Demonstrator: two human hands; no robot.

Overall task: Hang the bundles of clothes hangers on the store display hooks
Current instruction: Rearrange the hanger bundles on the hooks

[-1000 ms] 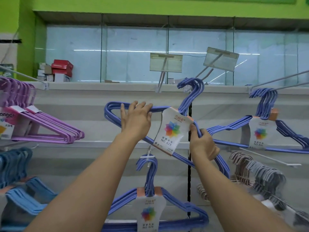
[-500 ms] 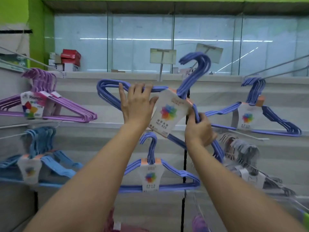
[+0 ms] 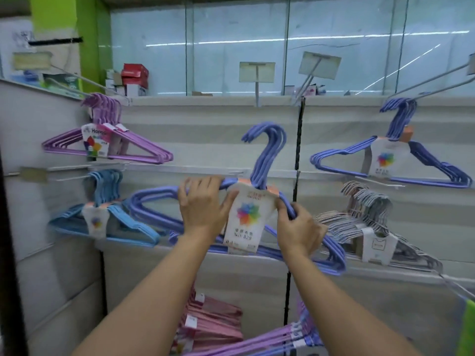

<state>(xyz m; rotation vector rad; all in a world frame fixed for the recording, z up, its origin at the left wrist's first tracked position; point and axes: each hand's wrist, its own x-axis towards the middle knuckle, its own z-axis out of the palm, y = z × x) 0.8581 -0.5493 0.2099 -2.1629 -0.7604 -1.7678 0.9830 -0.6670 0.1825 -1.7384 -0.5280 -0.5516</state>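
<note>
Left grip: your left hand (image 3: 203, 209) lay over the left shoulder of the periwinkle hanger bundle (image 3: 259, 201), fingers hooked over the top wires and thumb against the edge of the paper label (image 3: 246, 219).
Right grip: your right hand (image 3: 298, 227) was curled round the right shoulder wires, just beside the label's other edge.
Bundle position: you held it in front of the slatted wall panel (image 3: 205, 124), at mid height between the panel's upper and lower rows.
Long axis: the shoulders ran left to right, the right end dipping a little lower; the stacked hook ends (image 3: 267, 140) stood upright above your hands, their open side turned left.
Deciding relation: the hook ends sat directly above the label, midway between your two hands, so neither hand was clearly nearer; a white display hook (image 3: 231, 173) crossed just behind the necks, below the curved tops.
Engagement: whether the hook ends were threaded on any prong could not be told; they appeared free.
Judgement: the bundle looked ready to be carried to a prong and lowered on.
Neighbours: a purple bundle (image 3: 108, 142) and a light blue bundle (image 3: 102, 217) hung to the left, another periwinkle bundle (image 3: 393, 155) to the upper right, a striped bundle (image 3: 372, 224) beside your right hand.
</note>
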